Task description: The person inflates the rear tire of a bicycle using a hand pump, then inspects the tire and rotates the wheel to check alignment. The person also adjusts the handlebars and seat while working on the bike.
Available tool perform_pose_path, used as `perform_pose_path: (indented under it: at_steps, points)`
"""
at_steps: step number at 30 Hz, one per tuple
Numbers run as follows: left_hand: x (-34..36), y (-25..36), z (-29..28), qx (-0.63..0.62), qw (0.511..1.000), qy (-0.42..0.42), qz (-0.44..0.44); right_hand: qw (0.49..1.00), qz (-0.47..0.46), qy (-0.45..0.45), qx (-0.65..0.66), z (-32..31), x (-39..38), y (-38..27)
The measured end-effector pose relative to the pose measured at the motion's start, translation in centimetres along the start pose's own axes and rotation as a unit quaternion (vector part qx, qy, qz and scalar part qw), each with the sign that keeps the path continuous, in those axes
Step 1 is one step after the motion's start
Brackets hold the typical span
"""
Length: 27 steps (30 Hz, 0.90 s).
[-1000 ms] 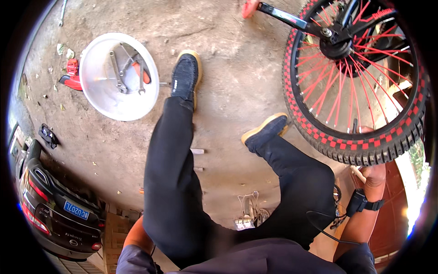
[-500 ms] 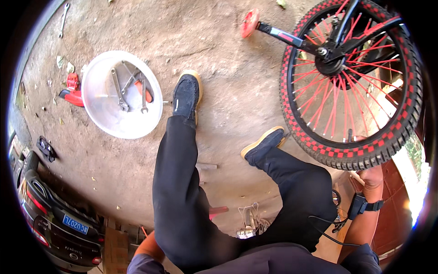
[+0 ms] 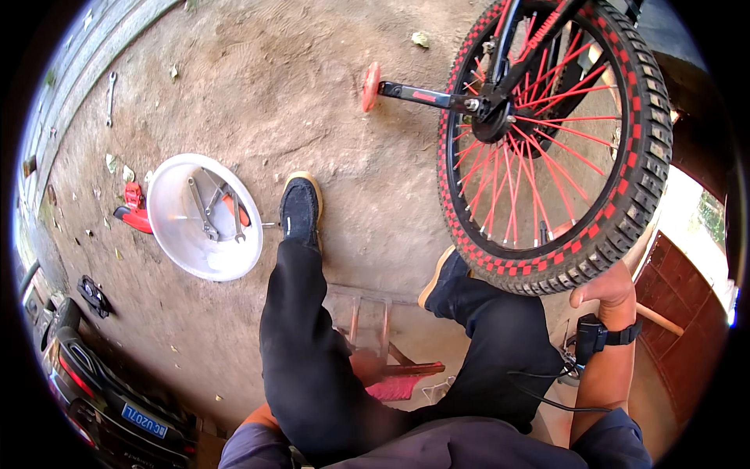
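A bicycle wheel (image 3: 561, 219) with a red-checked tyre and red spokes fills the upper right, with a black arm carrying a small red wheel (image 3: 371, 86) beside its hub. My right hand (image 3: 605, 288) grips the tyre's lower right, thumb showing, fingers hidden behind it. My left forearm runs behind my left leg; my left hand (image 3: 364, 363) appears as a blurred patch beside a red low stool (image 3: 402, 384), its fingers unclear. A white plastic basin (image 3: 176, 250) holds wrenches (image 3: 205, 223) and an orange-handled tool (image 3: 238, 205) beside my left foot.
Red tools (image 3: 134, 217), a loose wrench (image 3: 111, 98) and a black item (image 3: 94, 295) lie on the dirt floor at left. A dark car (image 3: 94, 375) is parked lower left. A red metal door (image 3: 672, 313) stands at right, near a concrete edge (image 3: 687, 47) at upper right.
The wheel has moved left in view, my right hand with it, while the floor items shifted downward. More of the red stool and the blurred left hand shows between my legs.
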<state>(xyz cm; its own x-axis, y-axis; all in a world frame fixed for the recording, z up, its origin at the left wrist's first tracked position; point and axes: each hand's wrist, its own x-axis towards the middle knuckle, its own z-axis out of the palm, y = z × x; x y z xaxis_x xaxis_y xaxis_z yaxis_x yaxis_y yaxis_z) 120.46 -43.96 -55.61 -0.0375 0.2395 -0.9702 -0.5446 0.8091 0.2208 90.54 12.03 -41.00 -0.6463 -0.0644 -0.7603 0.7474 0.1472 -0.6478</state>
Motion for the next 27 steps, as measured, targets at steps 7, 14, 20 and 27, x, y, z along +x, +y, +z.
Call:
perform_pose_path:
  at_steps: [7, 14, 20, 27]
  points:
    - [2.2, 0.3, -2.5, 0.021, 0.999, 0.038, -0.010, 0.997, -0.001, -0.057, -0.057, 0.6, 1.2, -2.0]
    - [5.4, 1.7, -7.6, 0.038, 0.995, 0.088, -0.001, 0.984, -0.111, -0.121, -0.070, 0.4, 3.1, -0.6]
    - [6.0, 3.1, -13.4, -0.002, 0.990, 0.138, 0.018, 0.980, -0.155, -0.104, -0.067, 2.0, 1.8, -1.6]
    - [1.1, 3.3, -21.3, -0.172, 0.958, 0.214, 0.084, 0.959, -0.276, 0.010, -0.055, 5.0, 1.4, 2.3]
